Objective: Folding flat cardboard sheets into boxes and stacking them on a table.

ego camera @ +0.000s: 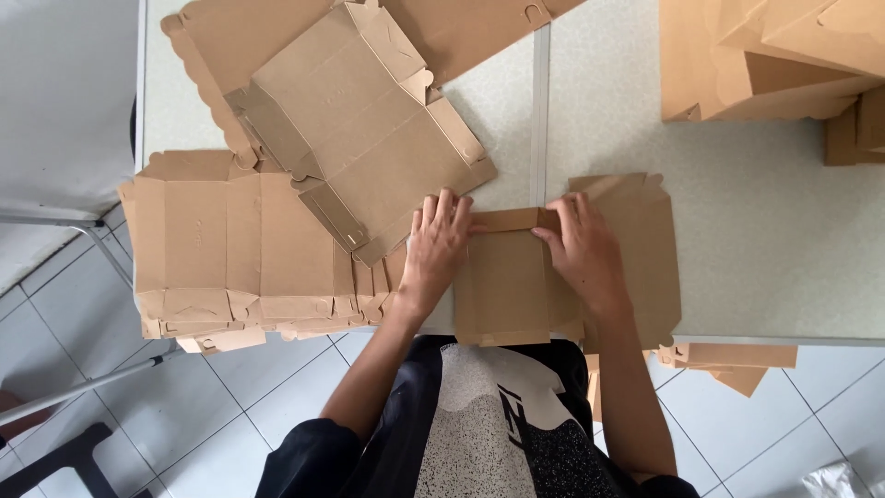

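A brown cardboard box blank point(505, 281) lies at the near edge of the pale speckled table point(774, 231), partly folded. My left hand point(435, 244) presses flat on its left side flap, fingers spread. My right hand point(583, 249) rests on its right side, fingers curled over the raised fold near the top edge. An unfolded part of the same blank point(645, 240) spreads out to the right under my right hand.
A thick stack of flat box blanks point(230, 258) sits at the left, overhanging the table edge. More flat blanks point(359, 120) lie behind it. Folded cardboard boxes point(765, 55) stand at the far right. Loose cardboard pieces point(733, 360) lie below the table edge.
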